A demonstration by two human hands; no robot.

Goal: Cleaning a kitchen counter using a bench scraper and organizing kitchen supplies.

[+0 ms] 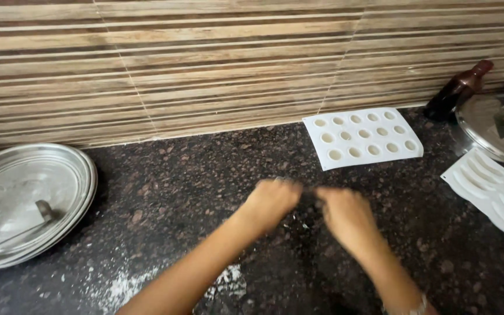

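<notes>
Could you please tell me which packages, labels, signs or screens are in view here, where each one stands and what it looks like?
No labels, signs or screens show.
Dark brown bottle: the only container, far right against the tiled wall, leaning, reddish-brown cap; no label can be made out.

At your twelve o'clock the wall tiles (205, 64) run in brown and cream stripes. Your counter (193, 169) is dark brown stone, speckled tan, with white powder (123, 286) dusted at seven o'clock. At nine o'clock you have a silver steel lid (24, 198); at two, a white mould tray (361, 137) with round hollows and a dark brown bottle (456, 90).
</notes>
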